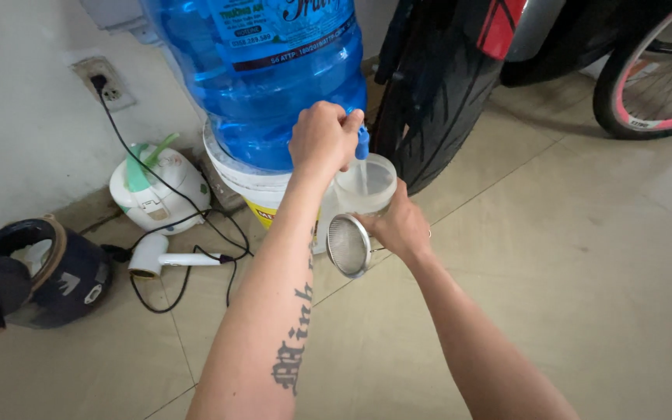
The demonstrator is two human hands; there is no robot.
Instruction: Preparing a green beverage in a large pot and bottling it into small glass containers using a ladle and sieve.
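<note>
A large translucent blue plastic water jug (pixel 274 70) stands on a white plastic bucket-like base (pixel 254 187) against the pale wall (pixel 17 117), on the beige tiled floor (pixel 569 257). Just right of the jug is a black motorbike tyre (pixel 437 101), and farther right a bicycle wheel with a pink rim (pixel 647 85). Left of the base sit a white rice cooker with a green handle (pixel 159 187), a dark round cooker pot (pixel 52 268) and a white hair dryer (pixel 157 257) with its black cord running up to the wall socket (pixel 103 82).

The left hand (pixel 324 140) has its grip clamped on the small blue tap (pixel 362 144) at the jug's foot. Directly under that tap, the right hand (pixel 402 229) holds a clear round plastic container (pixel 365 185), grip closed round it, together with a round steel mesh strainer (pixel 349 246) that hangs tilted just below and left of the container.
</note>
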